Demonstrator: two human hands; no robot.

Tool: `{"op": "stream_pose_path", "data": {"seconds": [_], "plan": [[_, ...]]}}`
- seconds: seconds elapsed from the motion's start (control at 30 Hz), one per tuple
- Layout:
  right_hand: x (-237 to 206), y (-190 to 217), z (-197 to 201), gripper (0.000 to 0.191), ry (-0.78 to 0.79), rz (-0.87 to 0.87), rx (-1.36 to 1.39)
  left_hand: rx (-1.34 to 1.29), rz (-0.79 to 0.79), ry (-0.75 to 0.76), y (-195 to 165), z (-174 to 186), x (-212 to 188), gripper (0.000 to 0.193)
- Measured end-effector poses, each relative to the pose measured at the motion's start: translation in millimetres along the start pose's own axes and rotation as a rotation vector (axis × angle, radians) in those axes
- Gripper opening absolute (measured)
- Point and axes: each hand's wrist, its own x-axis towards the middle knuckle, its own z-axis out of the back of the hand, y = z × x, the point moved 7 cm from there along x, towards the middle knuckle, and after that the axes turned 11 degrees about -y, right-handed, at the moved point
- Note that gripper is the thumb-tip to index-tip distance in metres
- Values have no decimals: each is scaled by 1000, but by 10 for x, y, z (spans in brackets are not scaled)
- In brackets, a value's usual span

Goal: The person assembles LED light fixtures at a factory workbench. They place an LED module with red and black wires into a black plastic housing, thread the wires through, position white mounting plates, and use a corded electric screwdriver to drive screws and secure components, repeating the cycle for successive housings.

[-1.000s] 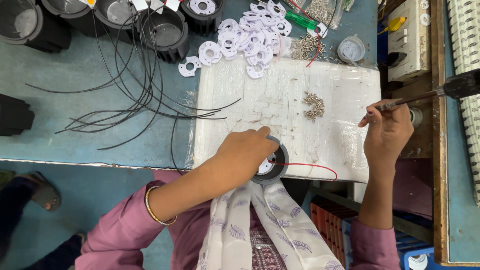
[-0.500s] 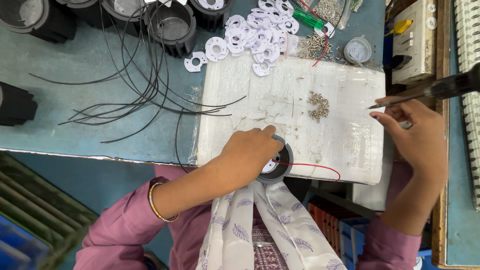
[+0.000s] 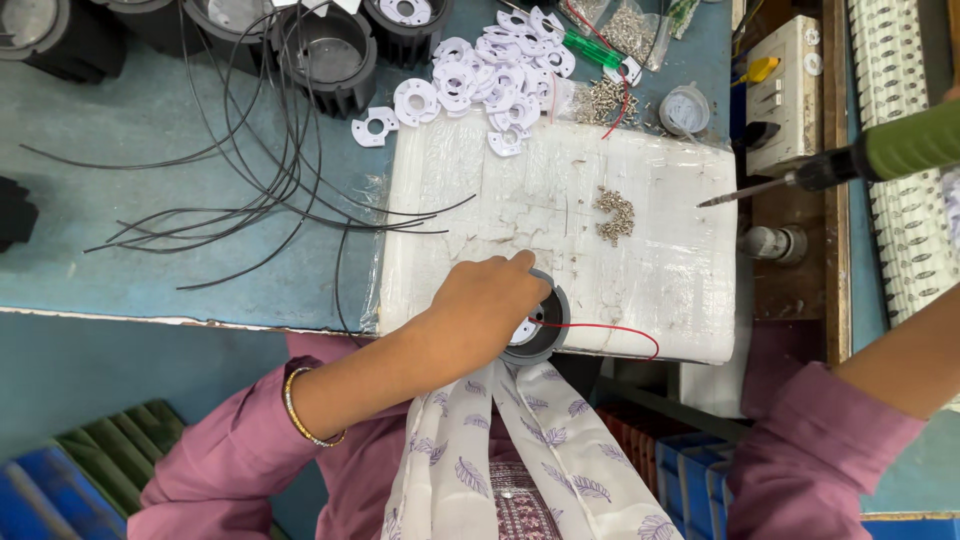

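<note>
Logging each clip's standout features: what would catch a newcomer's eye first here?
The left hand presses on a round black housing at the near edge of the white foam pad, a red wire trailing from it. A green screwdriver points in from the right towards a small heap of screws. Black wires sprawl over the blue table.

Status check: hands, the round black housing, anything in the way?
Left hand covers round black housing on white pad. Right hand out of frame; green screwdriver raised. Red wire trails alongside.
</note>
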Motion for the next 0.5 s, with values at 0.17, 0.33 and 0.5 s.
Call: {"op": "stream_pose_path", "data": {"seconds": [0.17,0.33,0.5], "plan": [[-181,124,-319,23,108,32,288,-8,6,-18,27,-30,1,18],[-263,139,-599,18,289,40,520,19,29,15,69,-106,37,20],[-579,277,-747,13,453,33,670,-14,22,-12,94,-82,25,18]]}}
